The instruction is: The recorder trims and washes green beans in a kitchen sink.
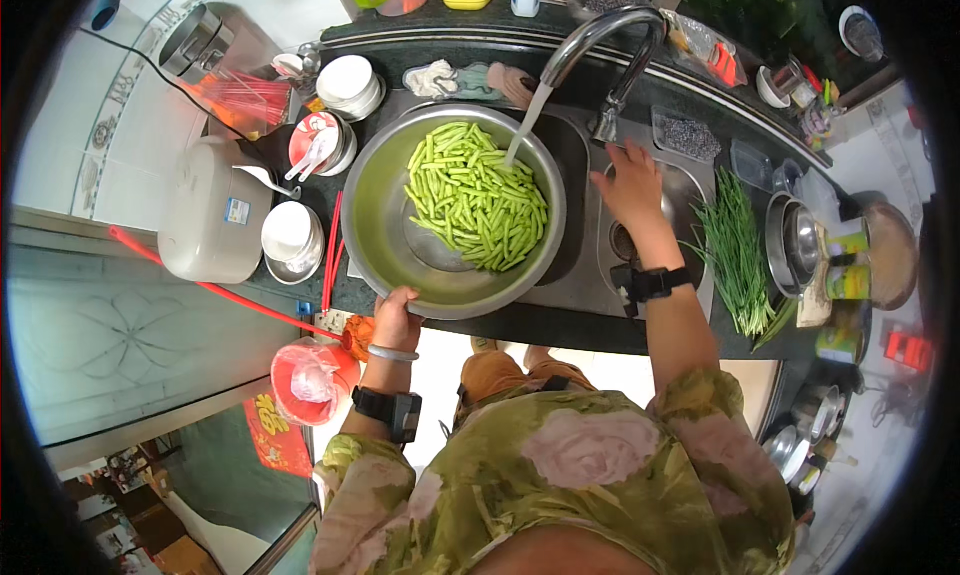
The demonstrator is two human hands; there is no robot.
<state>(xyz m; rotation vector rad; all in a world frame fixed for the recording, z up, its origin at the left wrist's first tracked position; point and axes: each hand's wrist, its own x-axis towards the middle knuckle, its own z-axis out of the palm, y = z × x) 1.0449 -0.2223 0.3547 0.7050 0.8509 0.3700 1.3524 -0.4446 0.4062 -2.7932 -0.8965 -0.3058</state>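
Observation:
A wide stainless steel basin [375, 222] rests over the left part of the sink, with cut green beans [480, 200] heaped inside it. Water runs from the curved chrome faucet [581, 38] into the basin, onto the upper right of the beans. My left hand [397, 321] grips the basin's near rim, thumb on top. My right hand [634, 185] holds nothing; its fingers are spread just below the faucet's base and handle [606, 124], above the smaller right sink bowl [675, 207]. Whether a fingertip touches the handle I cannot tell.
Stacked white bowls [349, 83], red chopsticks [331, 263] and a lidded beige container [214, 207] stand left of the basin. Folded cloths [472, 81] lie behind it. On the right are a bundle of green chives [731, 252], nested metal bowls [780, 237] and a plastic tray [684, 133].

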